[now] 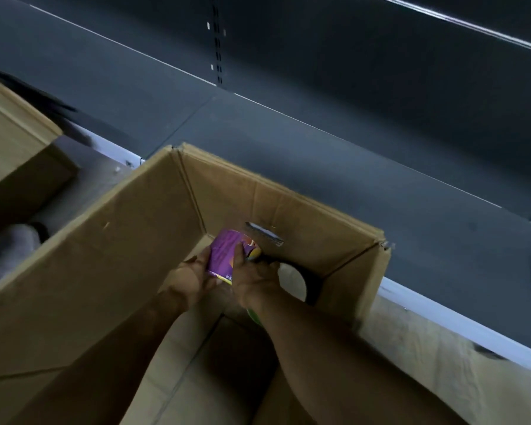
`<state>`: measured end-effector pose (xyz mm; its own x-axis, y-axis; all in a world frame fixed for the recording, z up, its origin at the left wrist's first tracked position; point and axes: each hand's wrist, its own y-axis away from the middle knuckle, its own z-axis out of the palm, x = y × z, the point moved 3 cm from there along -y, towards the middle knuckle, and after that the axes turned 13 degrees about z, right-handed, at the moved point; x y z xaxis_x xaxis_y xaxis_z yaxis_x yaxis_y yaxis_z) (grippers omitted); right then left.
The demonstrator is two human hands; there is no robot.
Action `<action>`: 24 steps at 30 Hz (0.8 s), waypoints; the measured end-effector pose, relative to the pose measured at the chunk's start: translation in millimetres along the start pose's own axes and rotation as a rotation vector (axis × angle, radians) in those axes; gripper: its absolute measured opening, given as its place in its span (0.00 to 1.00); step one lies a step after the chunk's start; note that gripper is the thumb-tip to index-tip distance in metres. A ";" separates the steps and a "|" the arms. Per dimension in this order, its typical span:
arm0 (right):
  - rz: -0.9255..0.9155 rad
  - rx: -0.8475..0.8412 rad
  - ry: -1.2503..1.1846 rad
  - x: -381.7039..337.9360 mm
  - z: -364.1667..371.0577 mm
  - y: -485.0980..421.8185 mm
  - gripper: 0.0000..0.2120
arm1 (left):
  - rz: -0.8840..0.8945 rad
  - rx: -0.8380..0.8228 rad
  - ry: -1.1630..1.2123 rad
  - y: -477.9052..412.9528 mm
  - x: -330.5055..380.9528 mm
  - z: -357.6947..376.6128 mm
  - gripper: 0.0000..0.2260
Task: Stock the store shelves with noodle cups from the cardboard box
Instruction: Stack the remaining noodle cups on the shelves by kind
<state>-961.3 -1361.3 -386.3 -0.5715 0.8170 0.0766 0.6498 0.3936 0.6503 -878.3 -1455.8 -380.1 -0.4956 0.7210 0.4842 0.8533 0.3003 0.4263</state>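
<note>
A second brown carton [19,161] sits at the left edge, blurred. Below it lies an unclear grey rounded shape [11,250]. Pale speckled floor [426,348] shows lower right.

Both hands reach down into an open cardboard box [154,228] at the centre of the frame. The left hand [193,279] and the right hand [256,279] grip 1 purple noodle cup [226,253] between them, tilted, close to the box's far wall. Just to its right a black cup [293,285] lies on its side, its pale round end turned upward. A second box [19,161] sits at the upper left of the frame. Dark shelves [319,87] span the top.
</note>
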 end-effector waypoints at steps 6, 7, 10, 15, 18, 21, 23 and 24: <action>-0.121 0.045 0.029 -4.7 -15.7 15.8 0.29 | -0.052 0.116 0.103 6.9 -8.6 1.8 0.27; -0.133 0.080 0.026 -5.4 -18.3 18.5 0.27 | -0.064 0.139 0.110 7.8 -8.6 2.0 0.26; -0.173 0.245 0.024 -7.4 -27.9 23.7 0.20 | -0.122 0.211 0.107 10.8 -6.1 -2.6 0.23; -0.141 0.283 -0.119 0.5 -39.2 27.1 0.14 | -0.148 0.235 0.052 17.2 -9.5 -11.2 0.20; -0.104 0.194 -0.148 2.6 -38.0 25.8 0.14 | -0.100 0.209 0.046 28.2 -8.6 -13.8 0.22; -0.079 0.168 -0.202 4.7 -49.3 24.8 0.15 | -0.038 0.231 0.086 40.6 -10.2 -20.7 0.25; -0.063 0.118 -0.247 7.4 -60.2 26.4 0.14 | 0.004 0.270 0.157 47.7 -8.2 -30.7 0.27; -0.046 0.073 -0.271 8.9 -65.0 27.9 0.14 | 0.024 0.293 0.179 51.6 -5.6 -36.9 0.27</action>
<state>-980.9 -1370.4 -318.3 -0.4529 0.8764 -0.1635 0.6663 0.4546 0.5911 -837.5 -1467.4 -332.6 -0.4729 0.6167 0.6293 0.8626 0.4696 0.1880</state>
